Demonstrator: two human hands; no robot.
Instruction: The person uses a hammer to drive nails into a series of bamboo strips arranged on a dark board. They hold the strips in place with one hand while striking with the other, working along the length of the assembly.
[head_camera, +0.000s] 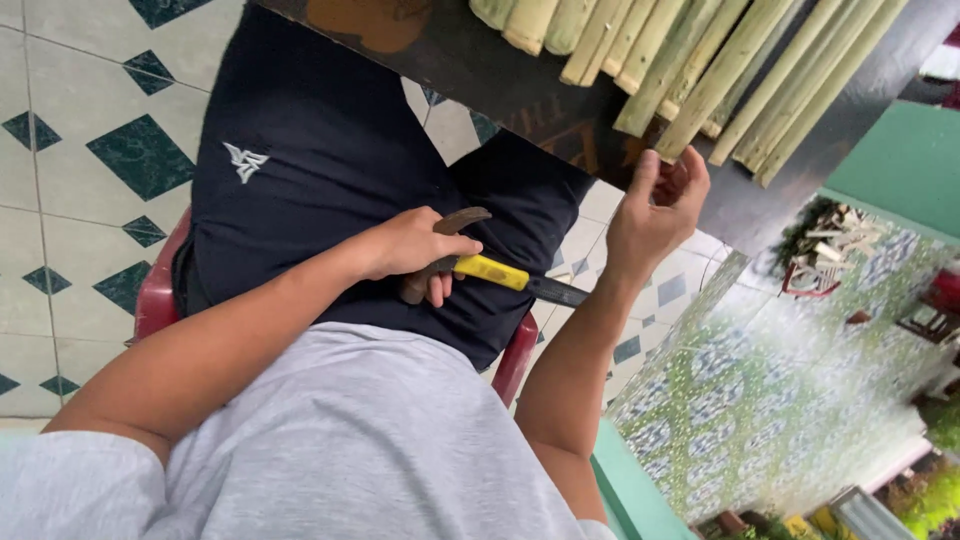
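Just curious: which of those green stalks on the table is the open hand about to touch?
The right hand reaches the stalk whose cut end pokes lowest off the table, just above its fingertips. The others end farther away.

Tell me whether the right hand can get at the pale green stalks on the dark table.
Probably yes: the right hand is open at the edge of the dark table, just below the stalks, with nothing between them.

Left hand (412, 245) holds a knife (500, 272) — right hand (655, 205) touches bamboo (700, 75).
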